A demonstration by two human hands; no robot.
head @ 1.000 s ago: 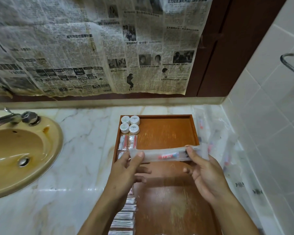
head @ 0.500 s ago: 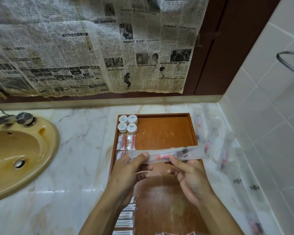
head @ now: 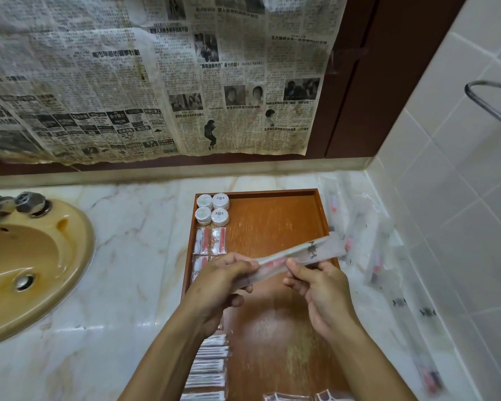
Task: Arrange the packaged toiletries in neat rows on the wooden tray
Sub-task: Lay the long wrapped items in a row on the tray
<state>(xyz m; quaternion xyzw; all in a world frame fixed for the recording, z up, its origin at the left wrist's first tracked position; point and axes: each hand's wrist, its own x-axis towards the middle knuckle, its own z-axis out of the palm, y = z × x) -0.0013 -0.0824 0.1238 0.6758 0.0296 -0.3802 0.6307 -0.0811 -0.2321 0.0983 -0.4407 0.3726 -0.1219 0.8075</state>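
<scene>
A wooden tray (head: pixel 275 224) lies on the marble counter. Along its left side sit several round white soap packs (head: pixel 213 209), small red-and-white sachets (head: pixel 210 241) and a column of flat white packets (head: pixel 209 363). Above the tray's middle I hold a long frosted toothbrush packet (head: pixel 310 251), tilted up to the right. My left hand (head: pixel 217 285) grips its left end. My right hand (head: pixel 320 287) pinches it near the middle from below.
More frosted packets (head: pixel 365 227) lie loose on the counter between the tray and the tiled right wall. A yellow sink (head: pixel 26 264) with a tap (head: pixel 15 202) is at the left. Newspaper covers the wall behind. A metal rail (head: pixel 489 102) juts from the tiles.
The packet has tilted, its right end rising toward the far right. My right hand slid from the packet's right end toward its middle. Both hands stayed over the tray.
</scene>
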